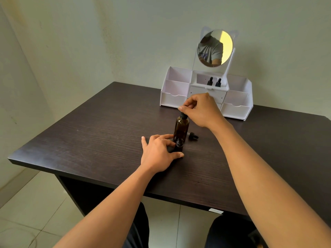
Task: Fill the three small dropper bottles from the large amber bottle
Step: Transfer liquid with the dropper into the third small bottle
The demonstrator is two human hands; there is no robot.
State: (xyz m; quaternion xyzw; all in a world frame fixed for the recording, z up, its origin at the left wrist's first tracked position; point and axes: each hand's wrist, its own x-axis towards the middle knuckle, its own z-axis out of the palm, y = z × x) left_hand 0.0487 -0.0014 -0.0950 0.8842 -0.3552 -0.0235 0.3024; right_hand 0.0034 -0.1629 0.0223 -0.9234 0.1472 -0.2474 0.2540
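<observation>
Amber bottle (pixel 181 127), black cap (pixel 182 114) pinched by my right hand (pixel 200 110); left hand (pixel 159 153) grips uncapped small bottle (pixel 179 145) just before it.

Left half: tabletop (pixel 80 136) bare wood, open from near edge to far edge.
Centre: big brown bottle (pixel 181 128) and small open bottle (pixel 179 145) stand close together; a dropper cap (pixel 193 136) lies just right of them.
Above centre: right grip (pixel 200 110) covers the big bottle's top.
Back right: white organizer (pixel 172 100) with mirror (pixel 215 48) blocks the far edge.
</observation>
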